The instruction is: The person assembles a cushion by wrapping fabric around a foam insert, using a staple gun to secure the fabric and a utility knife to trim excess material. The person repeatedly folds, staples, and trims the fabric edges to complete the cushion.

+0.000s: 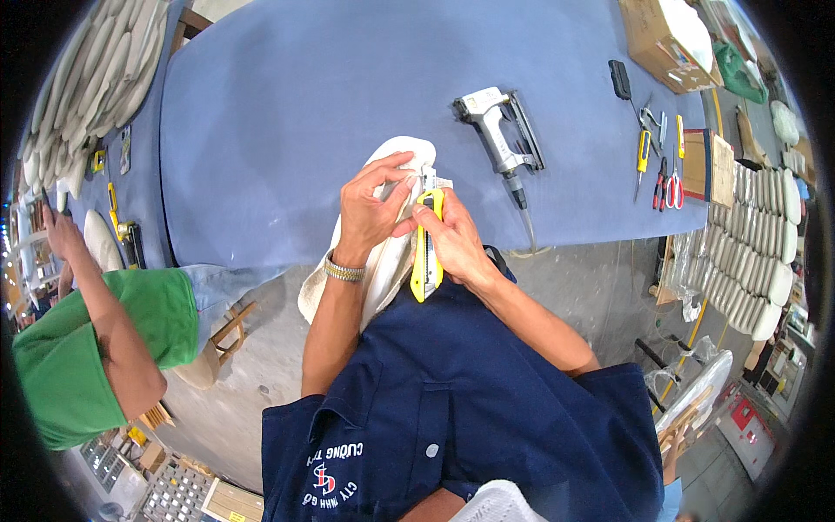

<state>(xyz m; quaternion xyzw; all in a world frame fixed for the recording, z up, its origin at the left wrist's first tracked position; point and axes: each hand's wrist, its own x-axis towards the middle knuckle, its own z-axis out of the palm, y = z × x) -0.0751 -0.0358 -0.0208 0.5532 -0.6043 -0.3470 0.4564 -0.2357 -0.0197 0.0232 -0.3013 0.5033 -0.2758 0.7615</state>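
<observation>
A long cream upholstered pad [402, 148] with a rounded end is held tilted in front of my body, its far end over the near edge of the blue table. My left hand [364, 209], with a metal watch on its wrist, pinches the pad's edge near that far end. In my right hand [457, 239] is a yellow utility knife [426, 252], its front end pointing away from me and close to the left fingertips. A small white tag [444, 183] shows beside the knife's front end. The exact contact of the blade with the pad is hidden.
On the blue table [287, 113] lies a staple gun [496, 130] with a hose. A screwdriver [644, 150], red-handled scissors [674, 190] and a cardboard box [665, 43] are at right. Pads [96, 78] are piled at far left; a green-shirted co-worker [148, 322] is nearby.
</observation>
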